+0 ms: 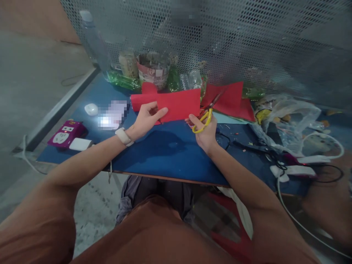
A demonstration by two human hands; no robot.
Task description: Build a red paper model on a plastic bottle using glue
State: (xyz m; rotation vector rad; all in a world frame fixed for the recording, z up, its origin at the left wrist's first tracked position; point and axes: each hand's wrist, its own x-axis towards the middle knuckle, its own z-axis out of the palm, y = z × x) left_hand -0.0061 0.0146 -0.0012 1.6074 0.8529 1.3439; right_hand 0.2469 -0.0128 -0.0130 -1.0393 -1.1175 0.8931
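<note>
A rectangular piece of red paper (181,104) is held up above the blue tabletop. My left hand (150,116) grips its left side, thumb in front and fingers behind. Yellow-handled scissors (205,123) sit in my right hand (206,132), their dark blades pointing up and to the right, away from the paper's middle. The right fingers also appear to touch the paper's lower right corner. Behind lie more red sheets (228,97) and a light blue sheet (228,118). Another red piece (150,88) shows behind the held paper.
At left are a purple power socket (67,135), a white charger (81,144), a white case (91,109) and a lit phone (114,113). Plastic bottles (123,80) and a paper-covered pot (153,71) line the mesh panel. Plastic bags (291,110) and cables (275,157) lie right.
</note>
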